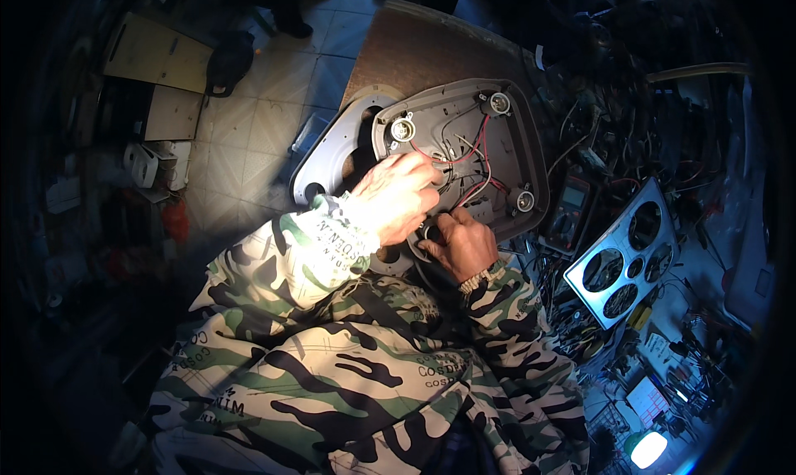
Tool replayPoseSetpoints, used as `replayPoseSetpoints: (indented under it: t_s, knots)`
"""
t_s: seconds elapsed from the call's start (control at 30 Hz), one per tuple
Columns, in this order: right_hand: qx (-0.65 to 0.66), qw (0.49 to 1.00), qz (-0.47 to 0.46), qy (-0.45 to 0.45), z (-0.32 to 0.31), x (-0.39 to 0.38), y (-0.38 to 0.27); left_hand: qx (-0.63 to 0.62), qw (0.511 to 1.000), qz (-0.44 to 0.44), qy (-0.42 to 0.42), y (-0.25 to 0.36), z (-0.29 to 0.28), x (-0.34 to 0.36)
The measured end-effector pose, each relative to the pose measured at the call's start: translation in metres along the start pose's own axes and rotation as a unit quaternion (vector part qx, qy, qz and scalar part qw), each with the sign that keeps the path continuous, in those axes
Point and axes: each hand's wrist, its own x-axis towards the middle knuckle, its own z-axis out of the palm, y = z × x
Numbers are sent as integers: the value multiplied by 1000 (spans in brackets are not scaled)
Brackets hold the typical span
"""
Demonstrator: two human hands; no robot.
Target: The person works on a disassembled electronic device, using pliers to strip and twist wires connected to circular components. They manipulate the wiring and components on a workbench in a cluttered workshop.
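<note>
Two bare hands work just beside each other at the near left part of a gray shell [518, 156] that lies ahead of the person, its hollow side up. The left hand [398, 195] has its fingers bent down over the wires [484, 147]; the right hand [463, 244] curls at the near rim, thumb toward the fingers. What either grips is hidden, so I cannot tell whether they are clamped on anything. Red, white and dark wires cross the inside, where three round fittings [498, 104] show; the left hand and wrist block the near left corner.

A gray plate with holes [332, 152] sticks out from beneath the shell on the left, and a brown board [406, 48] reaches beyond it. On the right are a multimeter [568, 214], a pale panel [623, 254] with round cut-outs and tangled cables [580, 127]; a lit lamp [648, 449] glows at near right. To the left, past the tiled floor [282, 85], stands a cream cabinet [157, 54] with a dark bag [230, 63] beside it. Another person's legs [290, 15] show at the far side.

Dark capitals are printed on the camouflage jacket [356, 384]; the multimeter's markings are too small to read.
</note>
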Motion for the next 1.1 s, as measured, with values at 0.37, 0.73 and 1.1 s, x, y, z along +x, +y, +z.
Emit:
replayPoseSetpoints:
  t_s: [0.37,0.73,1.1]
  knots:
    - [22,1000,-1,-7,-5,1,2,106,972,-119,-174,14,29,5]
    - [148,945,-7,291,-115,-70,5,134,966,-97,-199,10,34,4]
    - [205,929,-8,307,-50,-88,-10,144,965,-98,-196,12,32,5]
